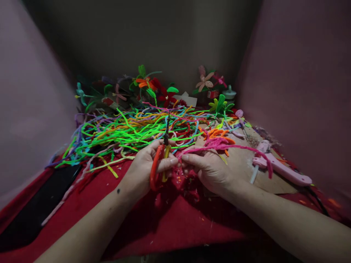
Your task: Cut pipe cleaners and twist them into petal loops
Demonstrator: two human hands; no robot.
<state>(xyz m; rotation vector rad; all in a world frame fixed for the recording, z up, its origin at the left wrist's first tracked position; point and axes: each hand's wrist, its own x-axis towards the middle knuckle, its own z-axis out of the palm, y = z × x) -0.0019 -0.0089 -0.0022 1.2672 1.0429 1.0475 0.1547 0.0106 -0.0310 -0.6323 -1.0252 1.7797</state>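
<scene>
Pink pipe cleaner (236,147): centre-right of the frame, one end pinched at the right hand, the rest trailing right across the cardboard (241,164) toward the glue gun (282,171).
Left hand (141,168): fingers curled closed through the red handles of the scissors (159,159), blades pointing up and away. Can't tell if the blades are parted, too dark.
Right hand (212,170): closed, thumb and fingertips nipping the pipe cleaner's end, just beside the scissors.
Step, my guess: lining up a snip near that pinched end. The strand isn't between the blades yet.
What a cut would need: blades parted, strand fed in between them and held taut, fingertips kept back.
Around it: big neon pile of pipe cleaners (123,132) across the middle, finished flowers (148,84) along the back, red cloth (175,219) over the table with little fuzz bits on it.
</scene>
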